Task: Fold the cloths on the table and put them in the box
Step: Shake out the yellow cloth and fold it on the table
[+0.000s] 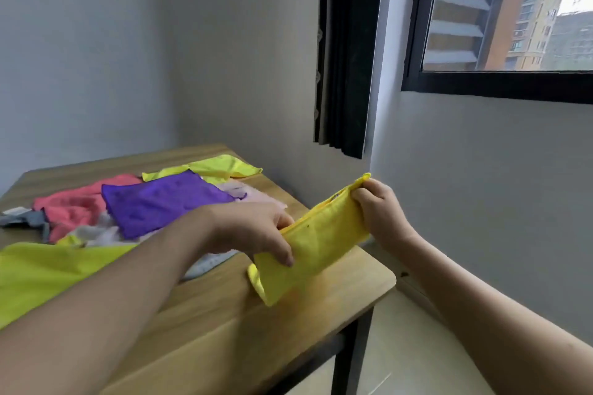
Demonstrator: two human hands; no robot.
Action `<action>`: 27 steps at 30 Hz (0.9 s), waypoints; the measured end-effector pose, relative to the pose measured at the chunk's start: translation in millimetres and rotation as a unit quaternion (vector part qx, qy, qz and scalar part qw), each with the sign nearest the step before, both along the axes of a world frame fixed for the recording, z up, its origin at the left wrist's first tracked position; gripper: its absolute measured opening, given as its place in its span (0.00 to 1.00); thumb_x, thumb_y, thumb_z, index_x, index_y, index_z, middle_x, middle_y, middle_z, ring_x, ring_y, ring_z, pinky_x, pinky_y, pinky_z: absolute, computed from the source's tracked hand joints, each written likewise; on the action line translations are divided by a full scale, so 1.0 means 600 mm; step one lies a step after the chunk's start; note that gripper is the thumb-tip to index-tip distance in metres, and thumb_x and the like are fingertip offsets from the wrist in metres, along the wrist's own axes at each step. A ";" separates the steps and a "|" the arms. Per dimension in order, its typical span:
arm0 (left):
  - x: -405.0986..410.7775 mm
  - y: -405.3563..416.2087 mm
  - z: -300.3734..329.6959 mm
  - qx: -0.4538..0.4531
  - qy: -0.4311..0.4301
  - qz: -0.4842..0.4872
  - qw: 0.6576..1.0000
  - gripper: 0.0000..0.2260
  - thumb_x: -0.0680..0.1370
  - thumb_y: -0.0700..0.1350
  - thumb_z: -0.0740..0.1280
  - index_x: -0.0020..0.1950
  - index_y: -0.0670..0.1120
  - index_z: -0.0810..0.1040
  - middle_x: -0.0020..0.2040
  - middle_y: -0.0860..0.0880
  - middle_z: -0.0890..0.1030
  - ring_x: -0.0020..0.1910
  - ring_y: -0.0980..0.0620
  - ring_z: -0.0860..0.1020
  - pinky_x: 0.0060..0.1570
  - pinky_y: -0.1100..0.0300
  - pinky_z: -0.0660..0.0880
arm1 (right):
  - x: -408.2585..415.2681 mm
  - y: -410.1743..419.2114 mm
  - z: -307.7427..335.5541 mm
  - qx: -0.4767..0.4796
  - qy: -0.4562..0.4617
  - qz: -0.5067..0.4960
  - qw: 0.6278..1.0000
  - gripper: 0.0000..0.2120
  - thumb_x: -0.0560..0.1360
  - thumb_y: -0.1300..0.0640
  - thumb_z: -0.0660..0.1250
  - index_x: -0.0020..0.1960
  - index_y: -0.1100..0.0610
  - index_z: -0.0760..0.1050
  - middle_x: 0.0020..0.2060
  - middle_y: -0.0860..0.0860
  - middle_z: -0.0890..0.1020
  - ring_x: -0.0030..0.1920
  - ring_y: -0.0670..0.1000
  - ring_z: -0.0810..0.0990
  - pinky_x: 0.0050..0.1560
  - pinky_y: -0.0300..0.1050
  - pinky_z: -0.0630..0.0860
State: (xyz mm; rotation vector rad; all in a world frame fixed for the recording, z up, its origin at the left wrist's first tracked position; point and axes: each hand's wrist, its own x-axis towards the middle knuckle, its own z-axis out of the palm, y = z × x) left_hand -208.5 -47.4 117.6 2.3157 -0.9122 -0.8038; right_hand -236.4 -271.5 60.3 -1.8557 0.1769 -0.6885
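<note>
Over wood-grain table (224, 314), both hands grip folded yellow cloth (317, 244)

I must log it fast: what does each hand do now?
Left hand: closed, holding the near end of the yellow cloth.
Right hand: closed, fingers holding the far end of the same cloth.

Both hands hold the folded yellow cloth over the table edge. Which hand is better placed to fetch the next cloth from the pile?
Probably the left hand. It grips the yellow cloth at the end nearest the pile, close to the purple cloth. The right hand is out past the table edge, toward the wall.
</note>
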 end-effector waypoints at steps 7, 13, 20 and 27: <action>-0.055 -0.001 -0.198 0.109 0.154 -0.011 0.982 0.09 0.76 0.35 0.68 0.55 0.42 0.75 0.49 0.44 0.78 0.46 0.44 0.81 0.44 0.53 0.82 | -0.054 -0.036 -0.142 -0.131 0.396 0.093 0.904 0.09 0.75 0.58 0.65 0.35 0.54 0.75 0.35 0.49 0.77 0.37 0.48 0.77 0.35 0.40 0.72; -0.008 0.009 -0.199 0.000 0.075 0.122 0.990 0.06 0.77 0.40 0.66 0.51 0.45 0.70 0.36 0.45 0.75 0.27 0.49 0.76 0.25 0.60 0.73 | -0.015 -0.034 -0.129 -0.163 0.316 0.049 0.933 0.08 0.76 0.60 0.59 0.37 0.57 0.71 0.35 0.53 0.73 0.38 0.52 0.72 0.38 0.47 0.70; 0.078 -0.005 -0.276 0.000 -0.177 0.291 0.940 0.07 0.77 0.50 0.63 0.49 0.47 0.74 0.53 0.46 0.75 0.55 0.45 0.74 0.52 0.55 0.71 | 0.061 -0.005 -0.134 -0.197 0.242 -0.004 0.950 0.09 0.79 0.60 0.55 0.40 0.57 0.67 0.38 0.50 0.72 0.42 0.52 0.71 0.37 0.45 0.65; 0.073 -0.008 -0.343 -0.028 -0.335 0.301 0.893 0.10 0.77 0.46 0.62 0.58 0.49 0.72 0.59 0.46 0.75 0.60 0.43 0.71 0.60 0.50 0.68 | 0.083 0.014 -0.210 -0.302 0.248 -0.063 0.918 0.06 0.79 0.57 0.53 0.49 0.56 0.69 0.53 0.54 0.74 0.52 0.55 0.71 0.45 0.45 0.60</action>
